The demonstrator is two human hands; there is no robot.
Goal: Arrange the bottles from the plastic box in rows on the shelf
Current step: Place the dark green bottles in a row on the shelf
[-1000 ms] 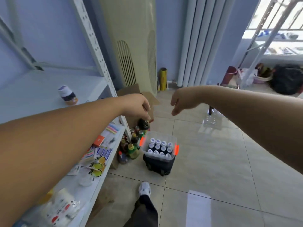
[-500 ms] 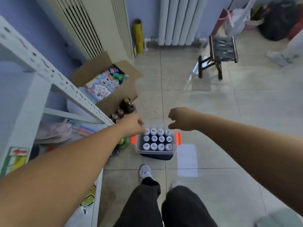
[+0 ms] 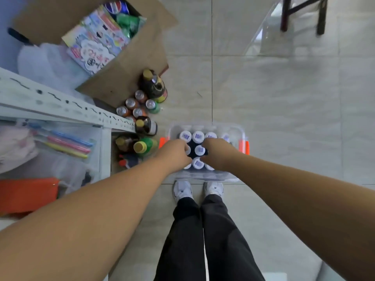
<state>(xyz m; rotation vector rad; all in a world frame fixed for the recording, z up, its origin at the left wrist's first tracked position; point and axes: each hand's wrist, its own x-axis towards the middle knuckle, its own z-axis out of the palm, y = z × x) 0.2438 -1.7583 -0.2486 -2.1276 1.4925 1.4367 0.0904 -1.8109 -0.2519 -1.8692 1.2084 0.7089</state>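
A clear plastic box [image 3: 240, 132] with orange latches stands on the floor tiles just in front of my feet. Several dark bottles with white caps [image 3: 198, 136] stand upright in it in rows. My left hand [image 3: 175, 153] reaches into the box's left side, its fingers curled round a bottle whose cap partly shows. On the right side my right hand [image 3: 217, 153] curls over another bottle, which it hides. The white metal shelf [image 3: 60, 107] runs along the left.
Drink cans and larger bottles [image 3: 140, 110] crowd the floor between the shelf post and the box. An open cardboard box [image 3: 129, 63] of packets lies behind them. A pen bag [image 3: 60, 141] and an orange item [image 3: 26, 193] sit on the lower shelf. A dark stool [image 3: 302, 15] stands far right.
I have bent down over the box. Both hands dropped from above it into the bottles, and their fingers now curl round bottles.
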